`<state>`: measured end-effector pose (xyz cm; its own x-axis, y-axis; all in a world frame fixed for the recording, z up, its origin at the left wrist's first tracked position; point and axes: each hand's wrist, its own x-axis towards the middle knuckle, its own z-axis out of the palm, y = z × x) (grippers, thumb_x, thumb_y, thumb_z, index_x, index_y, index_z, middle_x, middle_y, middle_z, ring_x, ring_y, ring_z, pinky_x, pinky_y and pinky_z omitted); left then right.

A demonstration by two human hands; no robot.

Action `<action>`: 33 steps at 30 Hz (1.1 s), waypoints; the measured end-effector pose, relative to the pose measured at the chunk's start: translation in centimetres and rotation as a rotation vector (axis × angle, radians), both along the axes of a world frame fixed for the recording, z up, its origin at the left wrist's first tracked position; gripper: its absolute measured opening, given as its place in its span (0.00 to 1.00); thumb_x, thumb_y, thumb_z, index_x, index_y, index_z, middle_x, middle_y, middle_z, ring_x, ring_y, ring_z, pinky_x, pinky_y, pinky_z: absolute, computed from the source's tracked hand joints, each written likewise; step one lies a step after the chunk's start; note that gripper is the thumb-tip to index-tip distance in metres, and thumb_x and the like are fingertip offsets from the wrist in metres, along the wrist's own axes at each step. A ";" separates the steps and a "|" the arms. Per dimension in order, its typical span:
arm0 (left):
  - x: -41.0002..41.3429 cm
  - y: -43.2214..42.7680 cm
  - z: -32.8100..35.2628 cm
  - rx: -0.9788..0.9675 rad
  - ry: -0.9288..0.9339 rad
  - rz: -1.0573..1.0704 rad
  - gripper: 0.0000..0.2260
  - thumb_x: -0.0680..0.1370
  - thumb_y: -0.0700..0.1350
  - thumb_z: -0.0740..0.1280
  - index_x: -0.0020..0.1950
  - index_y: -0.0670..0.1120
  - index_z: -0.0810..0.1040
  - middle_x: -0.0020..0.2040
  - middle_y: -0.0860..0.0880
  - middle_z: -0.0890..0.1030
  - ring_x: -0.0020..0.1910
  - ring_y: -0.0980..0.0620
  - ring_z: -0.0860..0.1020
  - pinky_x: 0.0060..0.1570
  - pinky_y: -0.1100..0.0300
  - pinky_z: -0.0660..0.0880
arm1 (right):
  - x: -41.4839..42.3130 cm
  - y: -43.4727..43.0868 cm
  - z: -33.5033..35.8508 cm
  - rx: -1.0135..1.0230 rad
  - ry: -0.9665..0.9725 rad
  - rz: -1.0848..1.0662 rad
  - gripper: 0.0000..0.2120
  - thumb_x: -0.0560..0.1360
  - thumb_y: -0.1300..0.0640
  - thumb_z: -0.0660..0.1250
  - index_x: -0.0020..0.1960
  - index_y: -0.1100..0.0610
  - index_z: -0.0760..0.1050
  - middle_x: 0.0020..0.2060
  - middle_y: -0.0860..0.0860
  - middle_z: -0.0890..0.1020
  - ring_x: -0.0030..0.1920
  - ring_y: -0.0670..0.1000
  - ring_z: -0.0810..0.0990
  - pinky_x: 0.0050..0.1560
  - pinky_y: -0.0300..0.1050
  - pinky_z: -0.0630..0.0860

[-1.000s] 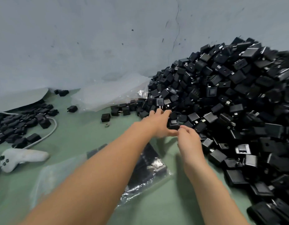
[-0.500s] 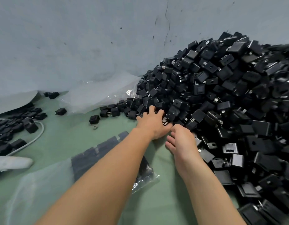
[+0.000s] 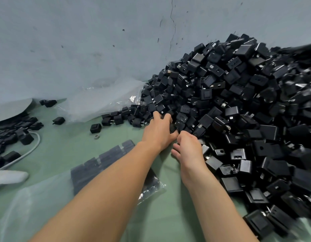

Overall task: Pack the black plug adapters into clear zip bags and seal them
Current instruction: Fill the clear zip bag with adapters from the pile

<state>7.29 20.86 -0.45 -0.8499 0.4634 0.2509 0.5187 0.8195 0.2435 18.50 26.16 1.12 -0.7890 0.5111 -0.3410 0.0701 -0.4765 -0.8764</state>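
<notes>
— Reaching into the foot of the pile of black plug adapters, both hands, see? It banks against the wall along the far edge of the table and spills down the right side.

— What have the hands got?

— The left hand has its fingers curled round one adapter at the very toe of the heap. The right hand sits just beside it, fingers bent. Whether it pinches anything I cannot tell.

— And the bags?

— One clear zip bag, filled with rows of adapters, lies flat toward the near edge, partly under the left forearm, its long axis slanting toward the far right. Some clear plastic, perhaps empty bags, slumps at the far edge, left of the heap.

— So where does the next move go?

— Back toward the person, I'd judge. The adapters lie ahead and right of the hands, the bags behind and left, so the left hand is the nearer one.
</notes>
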 end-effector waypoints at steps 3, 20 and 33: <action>0.5 -0.5 1.3 0.213 -0.071 0.010 0.17 0.75 0.57 0.68 0.57 0.50 0.72 0.57 0.47 0.69 0.45 0.46 0.76 0.44 0.55 0.72 | -0.1 -0.1 0.3 -0.057 0.011 -0.021 0.13 0.75 0.66 0.55 0.36 0.52 0.61 0.29 0.48 0.62 0.30 0.48 0.60 0.36 0.44 0.62; 12.2 -14.0 8.6 0.938 -0.111 0.002 0.09 0.72 0.61 0.68 0.48 0.59 0.76 0.47 0.53 0.79 0.43 0.56 0.80 0.45 0.61 0.77 | 2.9 -12.9 5.4 -0.794 0.403 0.405 0.18 0.78 0.45 0.59 0.52 0.56 0.80 0.47 0.56 0.82 0.51 0.54 0.82 0.56 0.48 0.74; 15.3 -19.8 5.3 1.000 -0.029 0.080 0.12 0.78 0.65 0.55 0.55 0.64 0.73 0.71 0.63 0.71 0.76 0.58 0.62 0.72 0.48 0.64 | 3.1 -19.0 2.9 -0.823 0.251 0.494 0.16 0.76 0.45 0.62 0.53 0.56 0.80 0.52 0.55 0.81 0.51 0.55 0.81 0.49 0.45 0.76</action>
<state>22.63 1.05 4.83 -0.8813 -0.0081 0.4725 0.4539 0.2635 0.8512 21.58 7.11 4.02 -0.9476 -0.2156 -0.2355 0.2822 -0.9106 -0.3019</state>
